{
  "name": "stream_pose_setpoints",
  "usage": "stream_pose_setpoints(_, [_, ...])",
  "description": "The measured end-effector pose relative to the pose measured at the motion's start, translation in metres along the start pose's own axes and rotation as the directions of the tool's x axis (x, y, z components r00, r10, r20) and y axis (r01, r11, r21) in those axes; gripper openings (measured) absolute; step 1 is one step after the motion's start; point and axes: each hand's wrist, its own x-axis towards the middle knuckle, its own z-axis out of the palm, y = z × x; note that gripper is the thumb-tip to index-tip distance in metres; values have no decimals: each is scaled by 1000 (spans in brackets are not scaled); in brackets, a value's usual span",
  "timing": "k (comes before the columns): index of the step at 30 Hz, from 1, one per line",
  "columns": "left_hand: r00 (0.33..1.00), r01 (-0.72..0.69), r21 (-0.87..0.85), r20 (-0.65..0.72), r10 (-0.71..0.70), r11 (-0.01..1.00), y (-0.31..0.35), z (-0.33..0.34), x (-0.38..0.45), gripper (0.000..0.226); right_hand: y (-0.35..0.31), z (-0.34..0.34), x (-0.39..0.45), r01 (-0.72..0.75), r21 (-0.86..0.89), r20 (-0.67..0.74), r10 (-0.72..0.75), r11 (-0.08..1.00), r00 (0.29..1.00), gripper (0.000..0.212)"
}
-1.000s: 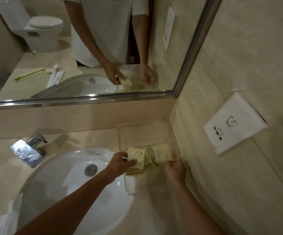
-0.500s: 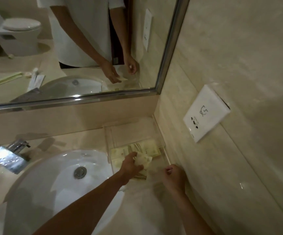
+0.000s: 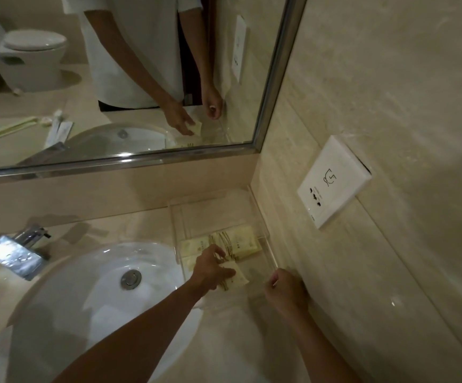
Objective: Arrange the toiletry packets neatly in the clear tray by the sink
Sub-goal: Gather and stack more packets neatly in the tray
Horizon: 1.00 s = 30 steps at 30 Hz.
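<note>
Packets of toiletries (image 3: 235,241) lay in a clear tray (image 3: 265,230) that sat on the beige stone tabletop (image 3: 130,225), in the corner where the back wall met the side wall, just to the right of the white sink (image 3: 86,294). They were pale yellow with thin dark stripes; a few lay overlapping in a row across the tray's middle, the far part of the tray bare. One more packet (image 3: 236,276) lay nearer the person, tilted out of line with the row, and the left hand (image 3: 210,268) rested on it with fingers spread and bent over its top; whether the fingers pinched it or only pressed it flat could not be told. The right hand (image 3: 282,288) was at the tray's near right corner, beside the side wall, its fingers curled inward with the thumbnail showing; it seemed to grip the tray's clear edge, though the transparent rim made the contact hard to see.

The sink had a round metal drain plug (image 3: 131,278) at its bottom, and a chrome tap (image 3: 17,252) stood behind it on the left. A white wall socket (image 3: 333,181) with a small printed symbol was set into the side wall above the tray. A framed mirror (image 3: 130,78) ran above the back wall and reflected both of the person's hands, a white T-shirt, a toilet, and a wrapped toothbrush lying by the sink.
</note>
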Motion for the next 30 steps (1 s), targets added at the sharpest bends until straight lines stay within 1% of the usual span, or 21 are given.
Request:
stream_pose_setpoints(4, [998, -64, 66, 0, 65, 996, 1, -6, -2, 48, -4, -5, 2, 46, -133, 87, -34, 990, 996, 19])
stream_pose_setpoints(7, [998, -59, 97, 19, 58, 994, 0, -9, -1, 51, -8, -9, 5, 109, -266, 130, -76, 958, 989, 24])
stream_pose_setpoints(10, [999, 38, -23, 12, -38, 999, -9, -9, 6, 47, -12, -12, 4, 151, -331, 133, -113, 931, 985, 29])
stream_pose_setpoints(13, [995, 100, -153, 4, -101, 983, -17, -6, 6, 29, -13, -16, 2, 158, -346, 113, -126, 925, 986, 29])
stream_pose_setpoints(15, [989, 146, -295, 66, -132, 944, -19, -2, 1, 21, -13, -18, 1, 158, -343, 126, -121, 926, 985, 29])
stream_pose_setpoints(16, [984, 173, -390, 98, -146, 904, -19, 0, -1, 19, -13, -18, 0, 157, -342, 130, -118, 927, 984, 30])
stream_pose_setpoints(18, [975, 221, -583, 135, -174, 782, -19, 6, -1, 19, -11, -17, -2, 160, -345, 136, -119, 925, 984, 30])
stream_pose_setpoints(20, [970, 239, -694, 142, -197, 679, -21, 13, 4, 21, -9, -15, -4, 168, -348, 141, -126, 922, 982, 29])
stream_pose_setpoints(22, [961, 263, -750, 151, -231, 606, -23, 22, 9, 22, -7, -13, -5, 167, -345, 153, -120, 924, 981, 29])
stream_pose_setpoints(24, [948, 302, -768, 181, -260, 565, -24, 31, 13, 18, -5, -12, -4, 165, -341, 158, -117, 925, 980, 28])
stream_pose_setpoints(27, [924, 366, -733, 213, -317, 574, -24, 45, 18, 4, -3, -11, -5, 177, -340, 149, -133, 924, 980, 26])
stream_pose_setpoints(30, [911, 395, -706, 215, -353, 588, -22, 57, 25, 7, 0, -8, -9, 199, -331, 146, -158, 922, 977, 25])
